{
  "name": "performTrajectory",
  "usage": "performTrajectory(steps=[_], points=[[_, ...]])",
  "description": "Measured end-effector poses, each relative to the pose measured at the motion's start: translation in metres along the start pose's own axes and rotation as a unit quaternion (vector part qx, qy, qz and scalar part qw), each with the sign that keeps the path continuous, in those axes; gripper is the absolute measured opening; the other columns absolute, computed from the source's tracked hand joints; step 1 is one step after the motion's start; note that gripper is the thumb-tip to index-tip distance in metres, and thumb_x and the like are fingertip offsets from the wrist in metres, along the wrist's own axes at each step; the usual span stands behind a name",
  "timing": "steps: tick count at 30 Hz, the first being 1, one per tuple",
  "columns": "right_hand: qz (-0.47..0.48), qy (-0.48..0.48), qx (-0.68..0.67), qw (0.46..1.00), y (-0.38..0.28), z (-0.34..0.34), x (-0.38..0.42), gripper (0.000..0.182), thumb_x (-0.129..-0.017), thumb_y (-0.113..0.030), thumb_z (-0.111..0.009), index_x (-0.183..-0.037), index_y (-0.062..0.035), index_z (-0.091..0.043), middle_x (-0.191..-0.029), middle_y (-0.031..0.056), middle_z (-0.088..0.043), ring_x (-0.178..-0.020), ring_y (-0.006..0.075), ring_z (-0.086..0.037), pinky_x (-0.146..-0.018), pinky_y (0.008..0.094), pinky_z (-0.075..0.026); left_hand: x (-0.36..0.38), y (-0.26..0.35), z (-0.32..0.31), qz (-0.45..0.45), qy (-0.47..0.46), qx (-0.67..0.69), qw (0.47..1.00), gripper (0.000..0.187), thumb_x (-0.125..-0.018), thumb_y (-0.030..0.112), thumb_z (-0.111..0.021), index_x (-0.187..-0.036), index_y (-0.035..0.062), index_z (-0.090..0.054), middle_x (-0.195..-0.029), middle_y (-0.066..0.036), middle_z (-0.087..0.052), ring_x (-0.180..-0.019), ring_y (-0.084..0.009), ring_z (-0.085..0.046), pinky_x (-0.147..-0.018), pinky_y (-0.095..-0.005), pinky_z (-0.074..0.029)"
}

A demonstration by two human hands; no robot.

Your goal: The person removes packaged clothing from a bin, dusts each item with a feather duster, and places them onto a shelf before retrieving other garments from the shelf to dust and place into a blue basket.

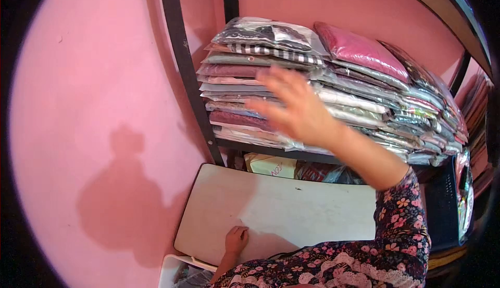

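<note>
My right hand (pixel 294 105) is raised in front of a stack of folded clothes in clear plastic bags (pixel 237 95). Its fingers are spread and a little blurred by motion, with nothing in them. Whether a fingertip touches the bags cannot be made out. Low in view, my left hand (pixel 237 239) rests on the white tabletop (pixel 307 210) near its front edge. The fingers there are curled in, and no held thing shows. The topmost bag (pixel 265 34) of the stack holds a black and white garment.
A black metal rack (pixel 185 64) carries the stacks, with a pink bagged garment (pixel 359 51) on top further right. Under the shelf lies a cream package (pixel 271 165). A white bin (pixel 174 270) stands at lower left, a dark blue crate (pixel 440 210) at right. Pink wall (pixel 88 79) borders the left.
</note>
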State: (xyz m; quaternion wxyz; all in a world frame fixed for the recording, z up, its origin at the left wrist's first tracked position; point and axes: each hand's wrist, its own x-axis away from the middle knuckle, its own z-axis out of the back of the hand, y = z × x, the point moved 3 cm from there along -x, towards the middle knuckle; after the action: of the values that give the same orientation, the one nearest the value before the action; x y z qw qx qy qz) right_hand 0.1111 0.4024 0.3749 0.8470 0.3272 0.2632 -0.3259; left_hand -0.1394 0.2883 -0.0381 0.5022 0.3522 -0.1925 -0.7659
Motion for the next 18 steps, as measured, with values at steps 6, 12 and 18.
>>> performTrajectory(steps=[6,12,18], points=[[-0.157,-0.133,-0.217,0.954,-0.048,-0.003,0.152,0.049,-0.073,-0.017,-0.07,-0.121,-0.0171,-0.056,-0.125,0.0121,-0.05,-0.114,0.0341,-0.048,-0.094,0.0447,-0.041,0.003,0.008,0.0,0.019,-0.015,-0.01,1.0,0.012,-0.075,0.007,-0.062,-0.086,0.0081,-0.066,-0.082,-0.01,-0.062,-0.073,-0.0277,-0.061,-0.065,-0.0357,-0.051],[-0.424,-0.323,-0.313,0.786,-0.073,0.034,0.349,0.041,-0.082,-0.024,-0.063,-0.12,-0.0109,-0.056,-0.109,0.0178,-0.062,-0.099,0.0361,-0.058,-0.087,0.0416,-0.046,-0.002,0.01,-0.013,0.002,-0.004,-0.029,1.0,0.013,-0.076,0.006,-0.059,-0.087,0.0069,-0.065,-0.082,-0.011,-0.061,-0.074,-0.03,-0.059,-0.068,-0.0376,-0.049],[-0.581,-0.276,-0.214,0.735,-0.036,0.162,0.463,0.043,-0.082,-0.024,-0.063,-0.121,-0.0076,-0.055,-0.11,0.0205,-0.061,-0.1,0.0378,-0.057,-0.089,0.0437,-0.045,-0.009,0.025,-0.045,0.032,0.057,-0.078,0.995,0.017,-0.077,0.002,-0.05,-0.089,-0.0001,-0.063,-0.09,-0.018,-0.06,-0.089,-0.0356,-0.055,-0.081,-0.0437,-0.044]])
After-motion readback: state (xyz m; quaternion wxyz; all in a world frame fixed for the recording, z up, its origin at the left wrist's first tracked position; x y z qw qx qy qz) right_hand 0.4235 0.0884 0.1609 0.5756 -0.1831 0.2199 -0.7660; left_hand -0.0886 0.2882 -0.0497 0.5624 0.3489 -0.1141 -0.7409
